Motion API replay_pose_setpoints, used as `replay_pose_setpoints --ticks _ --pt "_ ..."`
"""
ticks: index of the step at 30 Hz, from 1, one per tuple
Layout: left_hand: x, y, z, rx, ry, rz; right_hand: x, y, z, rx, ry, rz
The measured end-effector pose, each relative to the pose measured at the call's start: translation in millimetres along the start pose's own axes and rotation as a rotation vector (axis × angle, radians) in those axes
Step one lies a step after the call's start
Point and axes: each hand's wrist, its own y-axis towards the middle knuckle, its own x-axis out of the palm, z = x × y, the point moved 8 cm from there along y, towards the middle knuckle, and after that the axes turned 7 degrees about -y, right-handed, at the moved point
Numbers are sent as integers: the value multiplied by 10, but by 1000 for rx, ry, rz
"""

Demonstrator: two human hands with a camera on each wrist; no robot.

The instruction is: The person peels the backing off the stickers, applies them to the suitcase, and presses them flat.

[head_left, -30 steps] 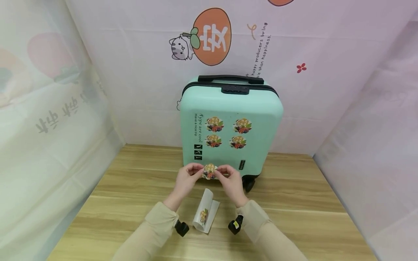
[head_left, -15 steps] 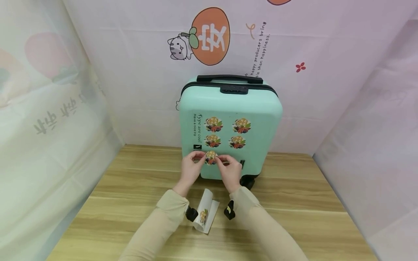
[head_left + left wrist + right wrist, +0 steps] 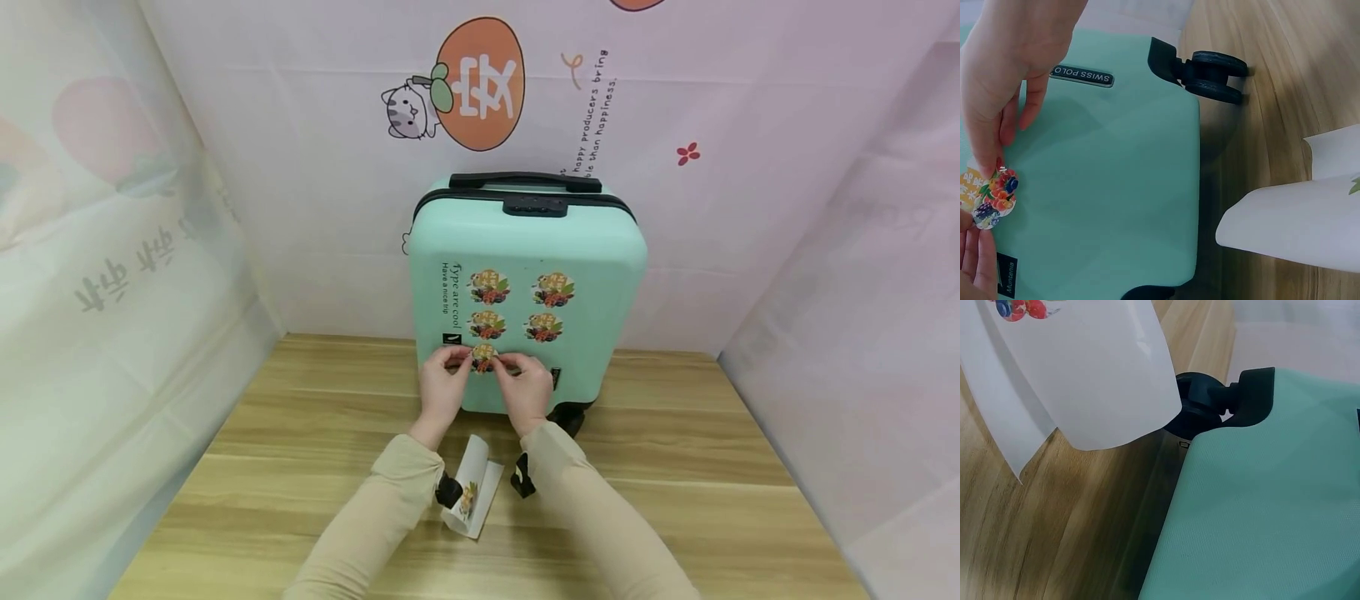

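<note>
A mint-green suitcase (image 3: pixel 517 237) stands upright against the back cloth, with two rows of two fruit-print stickers (image 3: pixel 552 290) on its front. Below the left column, both hands pinch another fruit-print sticker (image 3: pixel 483 357) against or just off the suitcase. The left hand (image 3: pixel 439 385) holds its left edge with thumb and fingers; the right hand (image 3: pixel 527 390) pinches its right edge. In the left wrist view, the sticker (image 3: pixel 999 199) lies between the left fingers (image 3: pixel 986 259) below and the right hand (image 3: pixel 1010 69) above. No hand shows in the right wrist view.
A curled white sticker sheet (image 3: pixel 474 475) with a fruit print lies on the wooden table (image 3: pixel 315 417) beneath the forearms. A black wheel (image 3: pixel 1216 75) juts from the suitcase's lower corner. Printed cloth (image 3: pixel 315 167) hangs behind and at both sides.
Both hands have moved forward and up with the sticker, from in front of the suitcase's bottom edge to below the left sticker column. During the last half second they moved only slightly.
</note>
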Motion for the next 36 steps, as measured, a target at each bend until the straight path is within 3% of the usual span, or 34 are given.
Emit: replay_pose_setpoints --ticks 8,15,27,36 --pt "-13 -21 17 36 18 22 7 -1 -7 16 -82 17" --pt "-24 -43 1 26 11 10 9 -11 -22 29 -145 27" --pt "-42 -60 28 20 -30 -9 -1 7 -86 -60 -231 66" --pt "-37 -56 5 -4 -45 -45 -50 5 -39 -66 -237 107"
